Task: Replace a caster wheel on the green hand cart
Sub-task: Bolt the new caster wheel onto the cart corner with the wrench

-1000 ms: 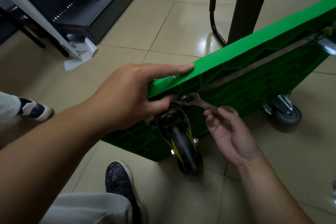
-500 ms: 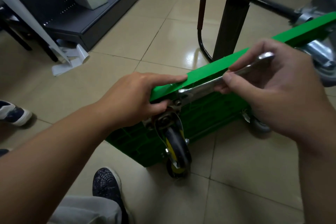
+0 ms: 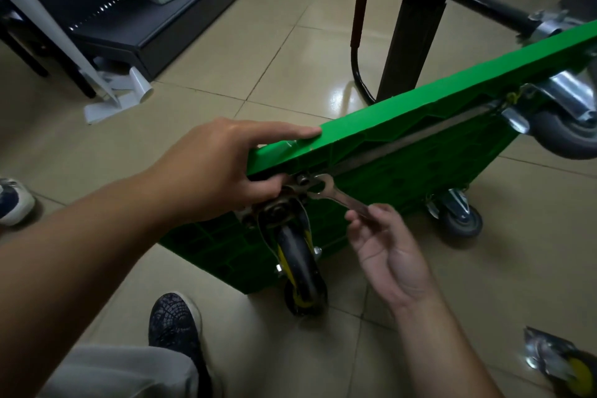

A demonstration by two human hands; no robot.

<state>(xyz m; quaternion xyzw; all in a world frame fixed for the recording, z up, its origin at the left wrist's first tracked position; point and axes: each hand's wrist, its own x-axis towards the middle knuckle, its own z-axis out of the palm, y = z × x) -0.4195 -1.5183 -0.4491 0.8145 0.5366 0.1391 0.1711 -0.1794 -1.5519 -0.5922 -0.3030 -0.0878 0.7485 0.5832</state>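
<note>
Cart deck (image 3: 403, 126): smooth green plastic. Wrench (image 3: 336, 195): bright bare metal. Caster wheel (image 3: 298, 268): matt black rubber. Floor (image 3: 226, 52): glossy tile.

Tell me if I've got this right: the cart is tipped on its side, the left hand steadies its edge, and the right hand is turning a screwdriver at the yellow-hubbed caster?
Not quite. In the head view the right hand holds a wrench, not a screwdriver, its open end set at the caster mount. The rest stands: the green cart is tipped up and the left hand grips its edge.
</note>
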